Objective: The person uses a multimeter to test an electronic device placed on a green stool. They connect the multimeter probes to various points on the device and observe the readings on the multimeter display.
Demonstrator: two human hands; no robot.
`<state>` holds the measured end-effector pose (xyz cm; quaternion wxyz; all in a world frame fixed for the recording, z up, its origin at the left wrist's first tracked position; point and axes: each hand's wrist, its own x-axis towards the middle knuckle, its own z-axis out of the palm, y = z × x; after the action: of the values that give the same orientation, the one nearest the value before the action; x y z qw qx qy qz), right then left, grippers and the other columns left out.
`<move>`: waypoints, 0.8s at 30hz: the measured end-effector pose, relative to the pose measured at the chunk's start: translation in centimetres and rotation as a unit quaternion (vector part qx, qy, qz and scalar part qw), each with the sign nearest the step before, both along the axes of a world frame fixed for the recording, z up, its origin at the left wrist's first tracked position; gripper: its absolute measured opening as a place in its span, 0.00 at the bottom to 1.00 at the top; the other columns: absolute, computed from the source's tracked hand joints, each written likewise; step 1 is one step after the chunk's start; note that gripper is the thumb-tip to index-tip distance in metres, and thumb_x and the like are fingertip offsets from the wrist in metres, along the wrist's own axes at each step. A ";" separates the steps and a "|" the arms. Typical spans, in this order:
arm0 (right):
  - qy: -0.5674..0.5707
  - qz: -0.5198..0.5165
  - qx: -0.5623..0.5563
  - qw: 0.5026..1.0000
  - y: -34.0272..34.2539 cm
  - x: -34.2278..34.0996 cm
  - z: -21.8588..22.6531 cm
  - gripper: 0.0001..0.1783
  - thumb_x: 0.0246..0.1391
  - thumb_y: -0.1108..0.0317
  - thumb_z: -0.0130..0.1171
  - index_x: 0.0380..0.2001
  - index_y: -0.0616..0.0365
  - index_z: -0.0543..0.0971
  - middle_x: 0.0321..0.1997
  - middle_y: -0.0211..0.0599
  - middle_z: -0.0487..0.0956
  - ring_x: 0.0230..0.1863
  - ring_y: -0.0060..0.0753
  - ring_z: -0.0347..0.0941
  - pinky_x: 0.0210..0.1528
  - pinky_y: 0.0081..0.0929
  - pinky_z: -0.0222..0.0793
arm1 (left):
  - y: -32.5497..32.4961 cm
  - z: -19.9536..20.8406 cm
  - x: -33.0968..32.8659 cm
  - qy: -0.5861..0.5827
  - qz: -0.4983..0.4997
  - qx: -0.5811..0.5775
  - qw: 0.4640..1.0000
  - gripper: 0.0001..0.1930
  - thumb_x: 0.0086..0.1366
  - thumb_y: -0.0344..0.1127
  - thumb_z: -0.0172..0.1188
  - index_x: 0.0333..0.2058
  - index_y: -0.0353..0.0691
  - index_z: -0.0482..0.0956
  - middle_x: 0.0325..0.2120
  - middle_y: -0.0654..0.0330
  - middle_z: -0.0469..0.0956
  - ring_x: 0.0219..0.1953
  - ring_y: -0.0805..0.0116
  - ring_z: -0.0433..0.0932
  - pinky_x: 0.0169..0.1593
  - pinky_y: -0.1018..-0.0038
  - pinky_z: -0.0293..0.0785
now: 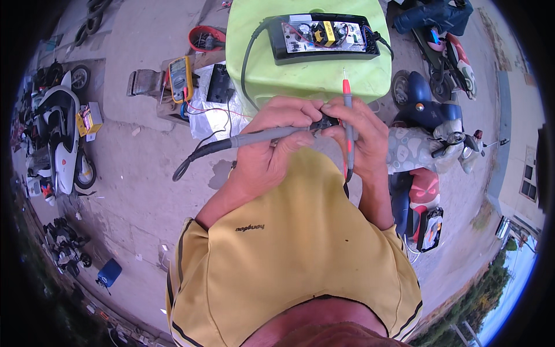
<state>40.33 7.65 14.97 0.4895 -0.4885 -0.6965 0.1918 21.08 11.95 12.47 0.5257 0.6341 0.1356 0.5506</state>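
Note:
Close to my chest, my left hand (267, 141) is closed round a grey-and-black multimeter probe (251, 137), whose cable end points left. A red-and-grey multimeter probe (347, 95) stands upright in my right hand (370, 133), its bare tip pointing away from me. Between the fingertips of both hands sits a small black plug (325, 122), partly covered. The grey probe's tip is hidden by fingers. Beyond my hands, an opened charger (324, 39) with its circuit board showing lies on a light green stool (306, 81). A cable runs from the charger down toward my hands.
Left of the stool are a yellow multimeter (180, 79), a black case part (220, 85) on clear plastic, and a red bowl (205, 38) of small parts. A white scooter (60, 130) stands far left. Several scooters, one with a patterned seat (410, 149), crowd the right.

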 end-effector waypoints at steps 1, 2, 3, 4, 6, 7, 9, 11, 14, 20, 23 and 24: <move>0.024 0.013 -0.003 1.000 0.0 0.0 -0.1 0.23 0.43 0.72 0.76 0.46 0.61 0.84 0.39 0.43 0.83 0.38 0.41 0.81 0.39 0.32 0.76 | -0.4 0.3 0.0 -0.031 -0.013 -0.064 0.997 0.10 0.74 0.31 0.57 0.48 0.32 0.71 0.48 0.47 0.75 0.57 0.51 0.79 0.52 0.65 0.85; 0.017 0.013 -0.009 1.000 -0.1 0.2 -0.1 0.23 0.44 0.72 0.76 0.46 0.62 0.83 0.39 0.44 0.83 0.38 0.41 0.81 0.39 0.32 0.76 | -0.9 1.1 0.0 -0.063 -0.027 -0.128 0.989 0.10 0.74 0.32 0.57 0.48 0.32 0.71 0.48 0.47 0.75 0.57 0.51 0.79 0.52 0.65 0.86; 0.011 0.013 -0.014 1.000 -0.2 0.4 0.0 0.23 0.45 0.72 0.76 0.46 0.62 0.83 0.39 0.44 0.83 0.39 0.41 0.81 0.39 0.32 0.77 | -1.1 1.7 0.0 -0.094 -0.041 -0.190 0.976 0.11 0.74 0.33 0.57 0.48 0.33 0.71 0.48 0.48 0.75 0.57 0.51 0.79 0.51 0.65 0.87; 0.004 0.013 -0.019 1.000 -0.2 0.6 0.1 0.22 0.46 0.72 0.76 0.46 0.62 0.83 0.40 0.44 0.83 0.39 0.41 0.81 0.39 0.31 0.77 | -0.9 1.9 -0.4 -0.107 -0.048 -0.200 0.973 0.11 0.74 0.33 0.57 0.49 0.33 0.71 0.48 0.48 0.74 0.56 0.51 0.79 0.51 0.65 0.87; 0.002 0.020 -0.019 1.000 -0.4 0.8 0.3 0.22 0.46 0.71 0.75 0.46 0.62 0.84 0.39 0.44 0.82 0.38 0.41 0.81 0.39 0.31 0.76 | -0.2 2.2 -1.6 -0.135 -0.062 -0.221 0.964 0.11 0.75 0.34 0.56 0.49 0.34 0.70 0.47 0.49 0.74 0.55 0.51 0.80 0.50 0.65 0.88; 0.000 0.024 -0.020 1.000 -0.4 0.8 0.4 0.21 0.47 0.70 0.75 0.46 0.63 0.84 0.39 0.44 0.82 0.38 0.41 0.81 0.39 0.32 0.76 | -0.3 2.4 -1.5 -0.116 -0.038 -0.202 0.972 0.11 0.76 0.35 0.55 0.49 0.34 0.70 0.46 0.50 0.73 0.53 0.52 0.81 0.50 0.63 0.88; 0.003 0.028 -0.018 0.999 -0.1 0.4 0.8 0.21 0.47 0.70 0.75 0.46 0.63 0.84 0.39 0.44 0.82 0.38 0.40 0.81 0.39 0.32 0.76 | -0.3 2.2 -0.8 -0.090 -0.026 -0.189 0.978 0.11 0.76 0.35 0.55 0.48 0.34 0.70 0.46 0.50 0.73 0.52 0.51 0.82 0.51 0.63 0.88; 0.004 0.029 -0.017 0.999 0.0 0.2 0.8 0.21 0.47 0.69 0.75 0.45 0.63 0.84 0.39 0.44 0.82 0.38 0.41 0.81 0.39 0.32 0.76 | -0.3 2.0 -0.6 -0.094 -0.021 -0.191 0.977 0.10 0.76 0.35 0.55 0.48 0.34 0.70 0.46 0.51 0.72 0.52 0.51 0.82 0.51 0.62 0.88; -0.001 0.026 -0.014 1.000 0.1 0.3 0.7 0.21 0.47 0.70 0.75 0.45 0.63 0.84 0.39 0.43 0.82 0.38 0.41 0.81 0.39 0.32 0.76 | -0.3 1.7 -0.3 -0.126 -0.026 -0.205 0.970 0.09 0.76 0.32 0.54 0.48 0.34 0.71 0.46 0.52 0.72 0.52 0.53 0.82 0.52 0.63 0.87; -0.021 0.021 -0.001 1.000 0.0 0.3 0.7 0.21 0.46 0.71 0.75 0.45 0.62 0.84 0.39 0.43 0.82 0.38 0.41 0.81 0.39 0.33 0.77 | -0.6 1.1 0.0 -0.108 -0.027 -0.199 0.974 0.07 0.75 0.28 0.54 0.48 0.34 0.71 0.46 0.51 0.72 0.52 0.55 0.81 0.53 0.64 0.85; -0.045 0.019 0.017 0.999 0.0 0.4 0.8 0.20 0.46 0.71 0.75 0.45 0.61 0.84 0.38 0.42 0.82 0.37 0.43 0.80 0.39 0.34 0.76 | -0.6 0.6 0.3 -0.079 -0.013 -0.169 0.982 0.08 0.74 0.26 0.56 0.48 0.33 0.71 0.46 0.50 0.74 0.52 0.57 0.81 0.54 0.66 0.83; -0.052 0.021 0.025 0.998 0.1 0.5 0.9 0.20 0.46 0.71 0.75 0.45 0.60 0.84 0.38 0.41 0.82 0.37 0.43 0.80 0.39 0.34 0.76 | -0.6 0.5 0.4 -0.074 -0.014 -0.166 0.983 0.08 0.73 0.25 0.57 0.48 0.33 0.71 0.46 0.50 0.75 0.51 0.58 0.81 0.54 0.66 0.82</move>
<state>40.85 7.70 15.82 0.4603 -0.4705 -0.7357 0.1595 21.45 11.37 12.95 0.6396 0.4977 0.1769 0.5585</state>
